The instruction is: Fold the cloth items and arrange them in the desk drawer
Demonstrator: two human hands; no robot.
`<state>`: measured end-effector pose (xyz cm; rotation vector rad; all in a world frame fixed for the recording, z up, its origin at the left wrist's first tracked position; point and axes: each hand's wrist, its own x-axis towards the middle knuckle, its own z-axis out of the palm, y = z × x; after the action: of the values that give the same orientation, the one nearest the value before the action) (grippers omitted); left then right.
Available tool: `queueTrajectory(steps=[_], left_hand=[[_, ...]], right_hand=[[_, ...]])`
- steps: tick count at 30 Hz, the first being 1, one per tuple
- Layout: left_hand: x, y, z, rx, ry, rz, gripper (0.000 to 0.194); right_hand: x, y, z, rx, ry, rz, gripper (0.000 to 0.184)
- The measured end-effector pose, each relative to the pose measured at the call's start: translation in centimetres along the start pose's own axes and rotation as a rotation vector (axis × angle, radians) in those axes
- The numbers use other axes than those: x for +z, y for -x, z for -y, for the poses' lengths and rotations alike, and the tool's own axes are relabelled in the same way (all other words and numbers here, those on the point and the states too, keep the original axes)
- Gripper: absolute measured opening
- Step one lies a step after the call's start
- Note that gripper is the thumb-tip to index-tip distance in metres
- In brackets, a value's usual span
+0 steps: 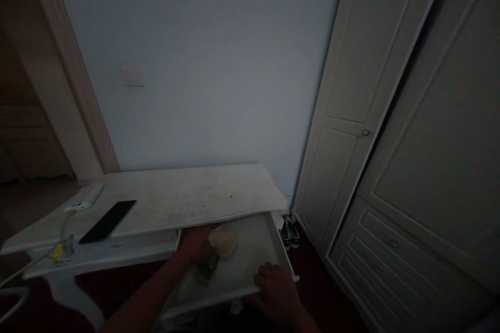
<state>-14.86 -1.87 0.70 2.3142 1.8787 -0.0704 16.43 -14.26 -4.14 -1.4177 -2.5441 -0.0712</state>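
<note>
An open white drawer (250, 255) juts out from under the white table (187, 187). My left hand (196, 243) reaches into it at the back left, closed against the left side of a pale, rounded, soft-looking thing (223, 242). Dim light partly hides those fingers, and the kind of thing is unclear. Just below that hand lies a small dark packet (208, 266) on the drawer floor. My right hand (276, 289) grips the drawer's front panel near its right corner, fingers hooked over the top edge.
On the tabletop's left lie a dark phone (108, 222) and a white power strip (84, 196) with a cable. Dark shoes (289, 232) sit on the floor beyond the drawer. A tall white wardrobe (351, 114) stands right; a blue-grey wall (203, 62) rises behind.
</note>
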Motion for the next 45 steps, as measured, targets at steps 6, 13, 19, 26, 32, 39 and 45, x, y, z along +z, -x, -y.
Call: queueTrajectory(steps=[6,13,19,26,32,39,45], left_hand=[[0.9,1.6,-0.6,0.066,-0.033,0.018,0.098],[1.0,2.6,-3.1,0.317,-0.003,0.133,0.099],[0.5,1.5,-6.3,0.341,-0.011,0.094,0.089],[-0.2,0.5,-5.9,0.171,-0.008,-0.008,0.085],[-1.3,0.9,-1.5,-0.005,-0.042,-0.020,0.075],[0.0,3.5,-1.3,0.094,-0.036,0.015,0.087],[1.1,3.7,-4.9,0.285,-0.006,0.068,0.084]], right_hand=[[0.1,0.0,0.1,-0.020,0.007,-0.040,0.046],[0.1,-0.1,0.2,-0.025,0.003,-0.057,0.049],[0.2,0.0,0.2,-0.024,-0.025,-0.081,0.052],[0.7,0.3,0.1,-0.016,-0.042,-0.073,0.047],[0.6,0.2,0.2,-0.007,-0.025,-0.087,0.047],[-0.9,0.0,0.5,-0.025,-0.013,-0.044,0.047],[-1.2,-0.2,0.6,0.006,-0.045,-0.005,0.047]])
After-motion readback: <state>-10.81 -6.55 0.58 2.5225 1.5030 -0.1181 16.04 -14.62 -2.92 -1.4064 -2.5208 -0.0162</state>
